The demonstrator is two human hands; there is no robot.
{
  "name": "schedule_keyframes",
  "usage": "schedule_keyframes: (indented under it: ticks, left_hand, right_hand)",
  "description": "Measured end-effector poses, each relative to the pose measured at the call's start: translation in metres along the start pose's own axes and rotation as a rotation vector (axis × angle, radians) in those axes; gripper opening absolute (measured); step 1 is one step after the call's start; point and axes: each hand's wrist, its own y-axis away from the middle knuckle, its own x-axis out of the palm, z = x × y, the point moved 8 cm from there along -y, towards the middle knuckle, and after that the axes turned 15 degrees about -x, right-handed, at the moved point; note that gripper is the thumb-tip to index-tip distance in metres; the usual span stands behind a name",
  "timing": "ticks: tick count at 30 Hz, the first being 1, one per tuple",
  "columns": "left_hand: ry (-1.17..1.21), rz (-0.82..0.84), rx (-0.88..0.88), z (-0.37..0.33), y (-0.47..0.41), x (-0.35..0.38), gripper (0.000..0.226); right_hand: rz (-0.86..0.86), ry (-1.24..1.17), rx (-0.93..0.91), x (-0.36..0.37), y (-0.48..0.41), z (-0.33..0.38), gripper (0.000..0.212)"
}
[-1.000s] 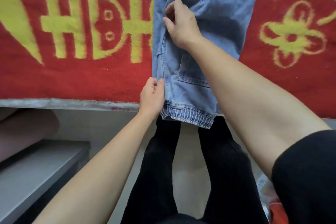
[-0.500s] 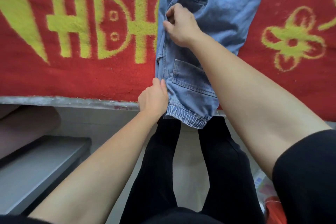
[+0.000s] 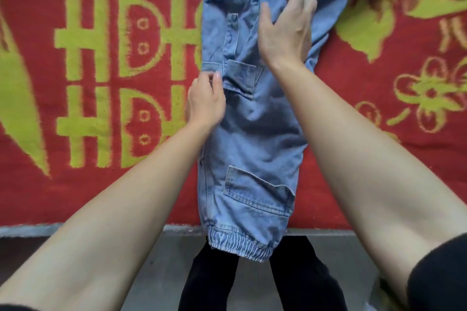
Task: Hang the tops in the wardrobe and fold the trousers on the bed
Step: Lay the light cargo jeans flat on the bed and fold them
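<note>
The light blue denim cargo trousers (image 3: 252,139) lie flat on the bed, on a red woven bedspread with yellow-green lettering and flowers (image 3: 101,184). Their long axis runs straight away from the person: the elasticated cuff (image 3: 240,245) hangs just over the near edge of the bed, and the waist end passes out of view at the top. The legs seem to lie one upon the other, with a second layer of denim splaying off to the upper right.

The left hand (image 3: 206,102) sits on the trousers' left edge, about halfway up the visible length, fingers curled and pinching the seam just below a small flap pocket (image 3: 241,76). The right hand (image 3: 285,33) lies farther up and more to the middle, palm down with fingers spread, pressing on the cloth where the loose layer branches off; it grips nothing that I can make out.

Since the cuff is the nearest part and both hands are beyond it, a lengthwise fold would likely mean bringing one end over the other along that axis.
</note>
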Motion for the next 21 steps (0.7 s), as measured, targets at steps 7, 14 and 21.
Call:
schedule_keyframes:
  ticks: [7,14,21]
  left_hand:
    - [0.071,0.255,-0.002,0.001,-0.002,0.033,0.036]
    - [-0.017,0.216,-0.003,-0.004,0.005,0.036,0.032]
    - [0.289,0.042,0.180,-0.031,0.023,-0.018,0.017]
  right_hand:
    - [0.064,-0.205,0.192,0.020,0.017,-0.077,0.035]
    - [-0.061,-0.586,0.562,0.027,0.028,-0.108,0.032]
    - [-0.282,-0.826,0.268,0.005,-0.020,-0.019,0.046]
